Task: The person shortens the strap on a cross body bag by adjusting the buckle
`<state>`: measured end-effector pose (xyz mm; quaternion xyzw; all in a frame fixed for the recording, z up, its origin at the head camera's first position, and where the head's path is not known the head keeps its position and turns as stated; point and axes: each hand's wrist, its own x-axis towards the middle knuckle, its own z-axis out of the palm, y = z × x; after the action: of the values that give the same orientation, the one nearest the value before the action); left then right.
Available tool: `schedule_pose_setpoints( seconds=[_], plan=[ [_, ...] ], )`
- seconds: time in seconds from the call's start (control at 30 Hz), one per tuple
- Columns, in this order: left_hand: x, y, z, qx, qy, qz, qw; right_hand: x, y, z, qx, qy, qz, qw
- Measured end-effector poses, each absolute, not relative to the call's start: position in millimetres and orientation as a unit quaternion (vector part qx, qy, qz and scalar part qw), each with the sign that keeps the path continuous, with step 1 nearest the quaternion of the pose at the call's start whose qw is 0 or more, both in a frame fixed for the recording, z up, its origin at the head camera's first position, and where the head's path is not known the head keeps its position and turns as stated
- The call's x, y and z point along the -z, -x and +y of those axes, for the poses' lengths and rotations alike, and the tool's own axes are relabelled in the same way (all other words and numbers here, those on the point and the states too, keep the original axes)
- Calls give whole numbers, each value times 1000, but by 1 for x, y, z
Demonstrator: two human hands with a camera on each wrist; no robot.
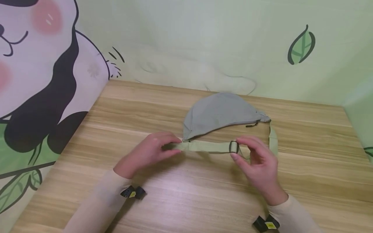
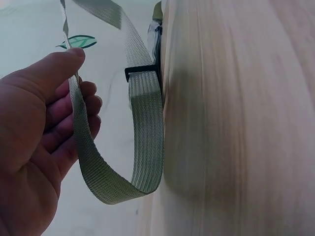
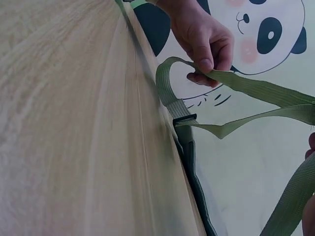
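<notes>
A grey, half-moon waist bag [image 1: 221, 111] lies on the table, its zip along the lower edge. A pale green webbing strap [image 1: 209, 146] runs from it, raised and taut between the hands. My left hand [image 1: 148, 149] pinches the strap near the bag's left end. In the left wrist view the strap [image 2: 147, 132] hangs in a loop below the thumb, passing through a black ring [image 2: 142, 71]. On the other side, my right hand [image 1: 259, 161] pinches the black strap slider [image 1: 234, 147] between thumb and fingers. Only a sliver of the right hand [image 3: 309, 211] shows in its own wrist view.
Light wood-grain table [image 1: 186, 207] lies under everything. Behind it stands a pale green backdrop [image 1: 189, 38] with a printed panda [image 1: 90, 61] at left and a printed leaf [image 1: 301, 47] at right. The rest of the strap [image 1: 273, 139] trails down from the bag's right end.
</notes>
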<state>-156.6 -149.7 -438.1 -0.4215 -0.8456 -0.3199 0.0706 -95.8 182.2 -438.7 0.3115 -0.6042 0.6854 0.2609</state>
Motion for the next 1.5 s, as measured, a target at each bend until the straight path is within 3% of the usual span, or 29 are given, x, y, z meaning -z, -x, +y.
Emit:
schedule_pose_setpoints(
  seconds=[0.37, 0.8, 1.5],
  plan=[
    [433, 158, -145, 334, 416, -846, 22, 439, 98, 181, -642, -331, -642, 256],
    [418, 153, -103, 359, 493, -789, 70, 437, 96, 170, -633, -334, -655, 243],
    [413, 146, -68, 362, 502, -780, 94, 435, 96, 159, -635, -342, -653, 233]
  ],
)
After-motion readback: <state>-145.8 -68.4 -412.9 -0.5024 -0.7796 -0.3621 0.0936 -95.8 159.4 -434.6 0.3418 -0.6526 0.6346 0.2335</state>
